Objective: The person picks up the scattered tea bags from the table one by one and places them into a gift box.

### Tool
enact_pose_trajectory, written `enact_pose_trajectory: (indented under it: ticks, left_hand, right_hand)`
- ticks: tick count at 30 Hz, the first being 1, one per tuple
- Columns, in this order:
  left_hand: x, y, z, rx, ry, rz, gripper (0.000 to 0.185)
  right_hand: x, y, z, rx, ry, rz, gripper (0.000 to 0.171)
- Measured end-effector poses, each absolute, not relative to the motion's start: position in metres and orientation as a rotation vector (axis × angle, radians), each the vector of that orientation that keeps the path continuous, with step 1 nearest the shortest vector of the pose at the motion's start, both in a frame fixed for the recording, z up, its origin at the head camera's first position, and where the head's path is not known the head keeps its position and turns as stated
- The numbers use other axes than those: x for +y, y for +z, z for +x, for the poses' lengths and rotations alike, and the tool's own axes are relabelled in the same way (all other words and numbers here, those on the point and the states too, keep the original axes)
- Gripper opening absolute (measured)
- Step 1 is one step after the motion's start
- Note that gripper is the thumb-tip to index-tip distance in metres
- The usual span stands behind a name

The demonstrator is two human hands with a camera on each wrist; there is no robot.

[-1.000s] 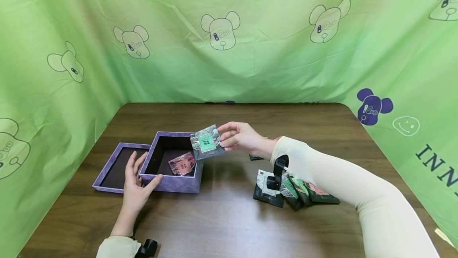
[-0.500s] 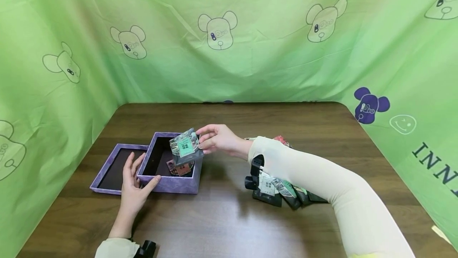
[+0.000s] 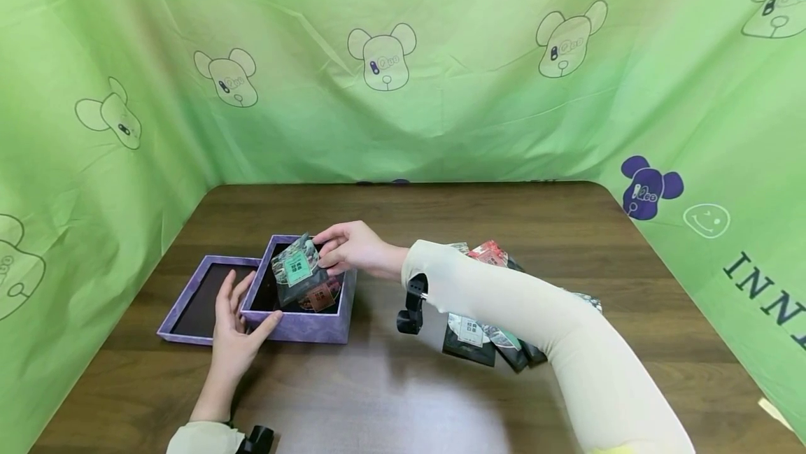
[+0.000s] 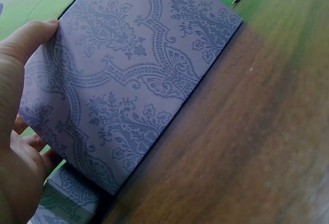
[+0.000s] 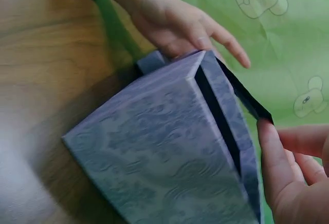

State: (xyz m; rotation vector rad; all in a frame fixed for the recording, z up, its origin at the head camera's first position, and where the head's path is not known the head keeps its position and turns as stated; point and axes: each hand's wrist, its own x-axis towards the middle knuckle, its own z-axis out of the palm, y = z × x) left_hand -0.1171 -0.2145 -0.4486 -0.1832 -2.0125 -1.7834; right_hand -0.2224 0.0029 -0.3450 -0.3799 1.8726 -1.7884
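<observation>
A person's pale left sleeve [image 3: 204, 436] enters at the bottom over a brown wood-grain surface [image 3: 409, 391]. The left hand [image 3: 236, 331] rests at the near left corner of an open purple patterned box [image 3: 308, 328], thumb on its near rim, fingers spread away from the thumb along its left side. A shallow purple lid [image 3: 210, 300], dark inside, lies just left of the box. On the right, several dark packets [image 3: 469, 340] lie overlapping, partly hidden beneath the other sleeve [image 3: 485, 286]. Inside the box is a packet with a pink label [image 3: 322, 296]. Above and partly covering it, a packet with a green label [image 3: 297, 268] tilts at the box opening, its right edge pinched between thumb and fingers of the right hand [image 3: 352, 247]. Beyond hangs a green curtain [image 3: 384, 132] printed with bear heads.
</observation>
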Motion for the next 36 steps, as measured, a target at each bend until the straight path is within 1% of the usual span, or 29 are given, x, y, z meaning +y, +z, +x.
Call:
enact_pose_trajectory:
  ticks: [6, 18, 28, 36]
  left_hand:
    - [-0.215, -0.45, -0.117, -2.009, -1.783, -0.195, 0.095]
    - [-0.214, -0.449, -0.115, -2.006, -1.806, -0.203, 0.094]
    - [-0.214, -0.449, -0.115, -2.022, -1.809, -0.177, 0.096]
    - [-0.214, -0.447, -0.116, -2.012, -1.811, -0.186, 0.095]
  right_hand:
    - [-0.009, -0.342, -0.226, 1.9, -1.701, -0.415, 0.044]
    - [-0.021, -0.354, -0.226, 2.007, -1.482, -0.478, 0.043]
    - [-0.021, -0.348, -0.225, 2.066, -1.33, -0.568, 0.042]
    - [-0.012, -0.343, -0.227, 2.045, -1.356, -0.57, 0.044]
